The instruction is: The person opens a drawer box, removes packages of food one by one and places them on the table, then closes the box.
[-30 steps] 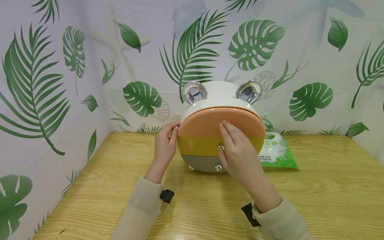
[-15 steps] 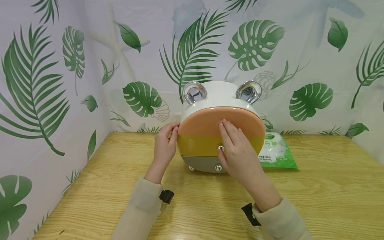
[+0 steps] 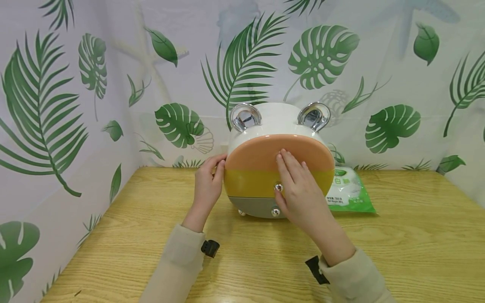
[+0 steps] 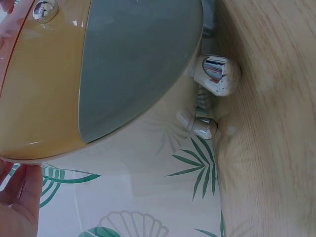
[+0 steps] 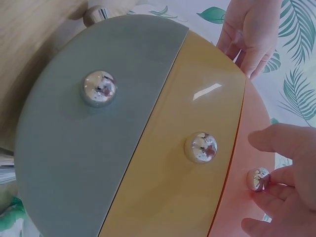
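A round white storage box [image 3: 283,115] has three drawer fronts: a peach top drawer [image 3: 257,153], a yellow middle drawer [image 3: 246,183] and a grey bottom drawer [image 3: 257,205]. My right hand [image 3: 303,200] lies over the front with its fingers extended. In the right wrist view, its fingertips meet the silver knob [image 5: 258,178] of the peach drawer, and the thumb stands apart. The other knobs, on the yellow [image 5: 201,147] and grey [image 5: 98,89] drawers, are untouched. At the box's left side, my left hand [image 3: 208,181] rests its fingertips against the wall.
Behind the box, on its right, lies a green and white plastic packet [image 3: 350,191], partly hidden. Chrome ears [image 3: 315,115] top the box and small chrome feet [image 4: 217,75] hold it off the wooden table [image 3: 257,261]. A leaf-patterned backdrop [image 3: 182,80] rises close behind.
The peach drawer front has moved back very slightly, narrowing the line along its top edge. My right fingertips have shifted slightly upward with it. The left hand stays put.
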The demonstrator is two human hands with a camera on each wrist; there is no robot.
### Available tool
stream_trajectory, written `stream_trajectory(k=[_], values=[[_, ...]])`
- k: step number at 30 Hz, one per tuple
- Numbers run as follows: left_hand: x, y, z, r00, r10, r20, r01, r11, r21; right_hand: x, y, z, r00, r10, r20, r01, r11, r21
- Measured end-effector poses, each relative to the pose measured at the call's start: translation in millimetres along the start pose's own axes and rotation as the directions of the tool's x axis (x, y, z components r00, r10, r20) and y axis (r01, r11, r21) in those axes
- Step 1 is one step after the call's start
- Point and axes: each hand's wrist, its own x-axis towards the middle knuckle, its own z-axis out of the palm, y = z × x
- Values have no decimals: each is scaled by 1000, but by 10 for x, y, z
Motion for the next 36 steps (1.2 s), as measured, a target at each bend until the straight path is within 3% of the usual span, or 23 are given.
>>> stream_trajectory(k=[14, 19, 27, 36], values=[[-6, -3, 1, 1000, 11, -8, -11, 1000, -8, 4, 23, 12, 999, -22, -37, 23, 999, 23], [-7, 4, -2, 1000, 11, -5, -11, 1000, -16, 15, 34, 28, 991, -53, -122, 59, 997, 43], [-6, 19, -8, 1000, 4, 1, -4, 1000, -18, 30, 13, 23, 957, -64, -283, 87, 994, 72], [-7, 10, -9, 1000, 4, 1, -4, 1000, -19, 17, 17, 63, 964, -67, -259, 83, 995, 48]])
